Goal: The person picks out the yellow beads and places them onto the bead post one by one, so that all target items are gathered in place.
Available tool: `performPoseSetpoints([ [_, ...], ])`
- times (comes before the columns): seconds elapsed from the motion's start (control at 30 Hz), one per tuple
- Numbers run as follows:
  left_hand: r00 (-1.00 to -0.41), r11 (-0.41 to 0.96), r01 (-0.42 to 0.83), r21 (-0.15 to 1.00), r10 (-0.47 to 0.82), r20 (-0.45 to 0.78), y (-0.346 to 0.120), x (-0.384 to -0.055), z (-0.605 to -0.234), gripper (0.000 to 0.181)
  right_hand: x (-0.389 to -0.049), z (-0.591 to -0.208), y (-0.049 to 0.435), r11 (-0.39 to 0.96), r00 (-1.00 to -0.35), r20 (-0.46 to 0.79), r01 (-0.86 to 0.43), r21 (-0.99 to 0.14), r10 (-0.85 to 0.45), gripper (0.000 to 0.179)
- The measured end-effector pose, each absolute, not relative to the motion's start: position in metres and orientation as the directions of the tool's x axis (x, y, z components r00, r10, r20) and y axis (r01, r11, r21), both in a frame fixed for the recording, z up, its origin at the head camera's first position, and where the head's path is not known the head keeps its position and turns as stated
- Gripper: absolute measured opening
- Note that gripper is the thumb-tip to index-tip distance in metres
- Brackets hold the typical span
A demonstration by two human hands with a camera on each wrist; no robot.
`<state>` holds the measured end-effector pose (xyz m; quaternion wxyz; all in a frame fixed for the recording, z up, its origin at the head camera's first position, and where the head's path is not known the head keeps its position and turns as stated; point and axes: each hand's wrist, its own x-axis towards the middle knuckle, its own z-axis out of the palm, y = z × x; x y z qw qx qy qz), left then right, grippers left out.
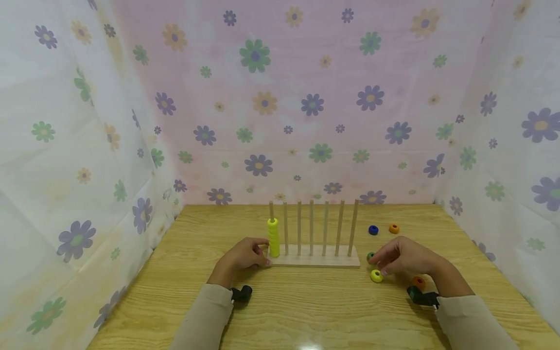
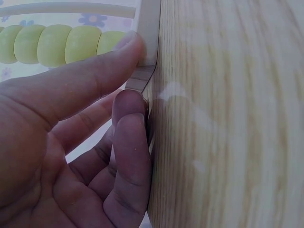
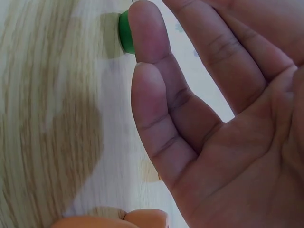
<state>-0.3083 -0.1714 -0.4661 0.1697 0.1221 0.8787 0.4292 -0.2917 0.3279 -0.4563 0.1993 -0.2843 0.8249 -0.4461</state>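
A wooden peg stand (image 1: 315,259) with several upright pegs stands on the table, yellow beads (image 1: 273,239) stacked on its leftmost peg. At the left end of its base, my left hand (image 1: 242,256) grips the stand, thumb on the base's edge in the left wrist view. My right hand (image 1: 409,256) is over the loose beads, its thumb and fingertips right by a yellow bead (image 1: 376,276) and a green bead (image 1: 370,257). The right wrist view shows a bare palm and extended fingers with the green bead (image 3: 126,32) partly behind a fingertip.
An orange bead (image 1: 418,282) lies beneath the right wrist. Farther back are a blue bead (image 1: 373,230) and another orange bead (image 1: 394,228). Flowered cloth (image 1: 306,121) walls the table (image 1: 315,306) at the back and both sides.
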Motion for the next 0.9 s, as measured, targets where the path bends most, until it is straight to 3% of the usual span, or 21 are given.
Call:
performPoseSetpoints([
  [0.4, -0.916, 0.589, 0.085, 0.803, 0.364, -0.170, -0.1703, -0.3084, -0.4642, 0.073, -0.2952, -0.4628, 0.3233, 0.384, -0.699, -0.042, -0.340, -0.858, -0.714, 0.037],
  [0.9, -0.917, 0.595, 0.086, 0.799, 0.361, -0.171, -0.1700, -0.3063, -0.4622, 0.073, -0.2925, -0.4624, 0.3198, 0.392, -0.684, -0.060, -0.341, -0.855, -0.727, 0.034],
])
